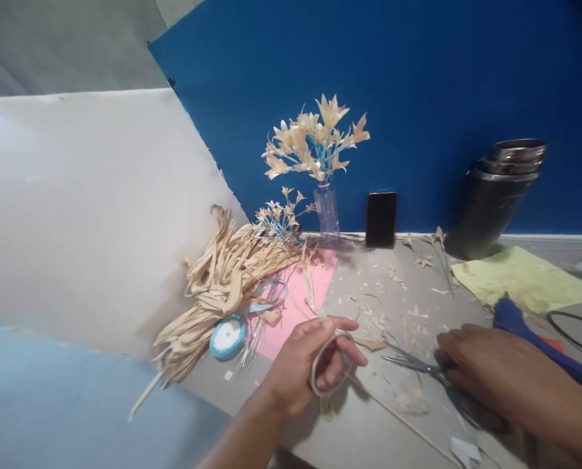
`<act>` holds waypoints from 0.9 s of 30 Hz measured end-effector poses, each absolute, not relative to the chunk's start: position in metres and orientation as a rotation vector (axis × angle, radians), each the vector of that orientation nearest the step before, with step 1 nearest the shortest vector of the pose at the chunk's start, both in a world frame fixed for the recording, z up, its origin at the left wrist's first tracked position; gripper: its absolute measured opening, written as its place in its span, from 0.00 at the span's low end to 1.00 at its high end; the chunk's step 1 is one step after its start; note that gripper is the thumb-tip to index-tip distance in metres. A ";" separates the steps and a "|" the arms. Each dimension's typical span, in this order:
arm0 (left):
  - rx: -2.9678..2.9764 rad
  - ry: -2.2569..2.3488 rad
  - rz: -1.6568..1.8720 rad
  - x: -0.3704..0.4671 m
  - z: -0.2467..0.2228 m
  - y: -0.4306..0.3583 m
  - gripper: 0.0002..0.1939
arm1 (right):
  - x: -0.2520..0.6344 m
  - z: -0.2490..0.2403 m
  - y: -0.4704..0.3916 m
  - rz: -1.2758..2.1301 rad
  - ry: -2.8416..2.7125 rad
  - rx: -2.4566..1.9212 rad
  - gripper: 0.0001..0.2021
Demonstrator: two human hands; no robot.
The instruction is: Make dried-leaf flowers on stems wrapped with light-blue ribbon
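My left hand (303,368) is closed in a pinch, thumb against forefinger, with the other fingers partly stretched. A narrow pale strip (315,378) curls in a loop around its fingers. A small whitish tip shows at the pinch, too small to name. From below this hand a long thin straw-coloured strip (403,420) runs to the lower right. My right hand (491,371) is slightly blurred and lies over the dark handles of the scissors (411,363), fingers curled down at them. The blades point left, towards my left hand, and are slightly apart.
Dried husks (222,286) and a blue ribbon spool (228,337) lie left, beside pink paper (295,293). Husk flowers (315,137) stand in a clear bottle (326,212). A phone (381,220), flask (491,202), yellow cloth (520,277) and blue-handled tool (530,332) are right.
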State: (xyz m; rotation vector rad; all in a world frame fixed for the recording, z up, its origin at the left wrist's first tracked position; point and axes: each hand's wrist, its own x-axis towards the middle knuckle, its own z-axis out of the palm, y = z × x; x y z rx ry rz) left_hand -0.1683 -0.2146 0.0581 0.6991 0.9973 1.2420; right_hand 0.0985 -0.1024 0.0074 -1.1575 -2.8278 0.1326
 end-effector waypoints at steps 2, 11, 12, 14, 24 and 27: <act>0.709 1.027 1.246 -0.169 0.058 -0.215 0.21 | 0.096 0.008 -0.101 0.051 -2.869 -1.154 0.09; 0.763 1.151 1.274 -0.167 0.056 -0.210 0.24 | 0.086 0.020 -0.105 0.088 -2.779 -1.129 0.05; 0.750 1.131 1.280 -0.166 0.056 -0.209 0.25 | 0.084 0.023 -0.107 0.226 -2.751 -1.143 0.06; 0.735 1.078 1.284 -0.164 0.055 -0.208 0.27 | 0.081 0.030 -0.111 0.535 -2.678 -1.127 0.09; 0.749 1.033 1.318 -0.159 0.058 -0.204 0.29 | 0.077 0.050 -0.125 0.808 -2.486 -1.029 0.14; 0.768 1.077 1.340 -0.156 0.060 -0.204 0.29 | 0.075 0.047 -0.124 0.706 -2.547 -1.019 0.14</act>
